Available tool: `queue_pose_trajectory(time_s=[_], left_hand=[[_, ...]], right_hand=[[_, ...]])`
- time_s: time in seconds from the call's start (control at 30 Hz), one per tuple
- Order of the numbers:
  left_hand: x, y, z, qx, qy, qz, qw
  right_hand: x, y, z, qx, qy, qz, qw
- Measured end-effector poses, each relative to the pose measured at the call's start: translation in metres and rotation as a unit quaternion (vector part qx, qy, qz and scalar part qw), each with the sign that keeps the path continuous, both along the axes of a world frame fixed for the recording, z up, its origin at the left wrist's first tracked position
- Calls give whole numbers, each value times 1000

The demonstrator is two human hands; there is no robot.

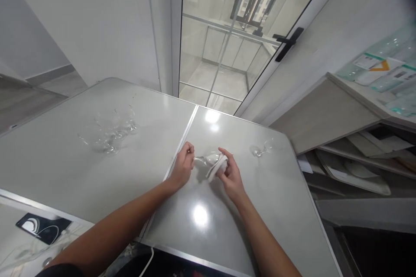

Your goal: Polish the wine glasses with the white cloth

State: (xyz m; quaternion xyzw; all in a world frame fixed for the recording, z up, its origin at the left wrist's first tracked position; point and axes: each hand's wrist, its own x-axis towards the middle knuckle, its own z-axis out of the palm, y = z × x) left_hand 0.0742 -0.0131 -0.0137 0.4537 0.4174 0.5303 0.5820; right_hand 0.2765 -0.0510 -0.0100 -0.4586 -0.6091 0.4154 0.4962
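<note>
A clear stemmed glass (202, 160) lies sideways between my hands, above the grey table (162, 212). My left hand (183, 165) is closed around the foot end of its stem. My right hand (231, 177) grips a white cloth (217, 168), which is pressed to the mouth of the bowl and covers part of it. Some fingertips of the right hand are hidden by the cloth. On the left half of the table rests a cluster of clear glassware (113, 136), hard to tell apart piece by piece. Another clear glass (258, 151) lies to the right of my hands.
A metal seam (186, 130) divides the tabletop. Beyond the far edge stands a glazed door (227, 52) with a black handle (287, 43). At the right, a shelf unit (344, 117) holds plastic-wrapped bottles (380, 69). A dark phone-like device (42, 227) lies below the near-left edge.
</note>
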Motion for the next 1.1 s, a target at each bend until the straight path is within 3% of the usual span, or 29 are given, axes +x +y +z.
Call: queue_pose_trajectory(time_s=[0.1, 0.2, 0.3, 0.37, 0.43, 0.53, 0.67, 0.8, 0.93, 1.0, 1.1], left_hand=[[5, 7, -1, -182, -112, -77, 974], [7, 10, -1, -202, -149, -86, 964], [7, 7, 2, -182, -173, -44, 967], [6, 6, 5, -170, -197, -29, 965], [3, 5, 8, -159, -219, -39, 962], [1, 5, 10, -174, -213, -106, 955], [2, 4, 6, -243, -141, -207, 937], [1, 4, 3, -238, -93, -207, 945], [-2, 7, 6, -177, -71, -146, 971], [-6, 9, 8, -116, -42, -99, 987], [-12, 8, 12, -14, 48, -81, 995]], right_hand=[[8, -3, -5, 168, -172, 22, 970], [17, -3, -9, 227, -185, -4, 956], [21, 2, -4, 152, -7, -134, 979], [21, 6, 1, 88, 153, -168, 970], [19, 8, 3, 33, 263, -137, 954], [16, 3, -6, -47, 306, -43, 950], [17, -11, -14, -80, 244, 75, 963], [16, -15, 4, -81, 141, 162, 973], [13, -7, 18, -52, 15, 130, 990], [12, -1, 17, -50, -46, 97, 993], [10, 3, 13, -92, -117, 120, 982]])
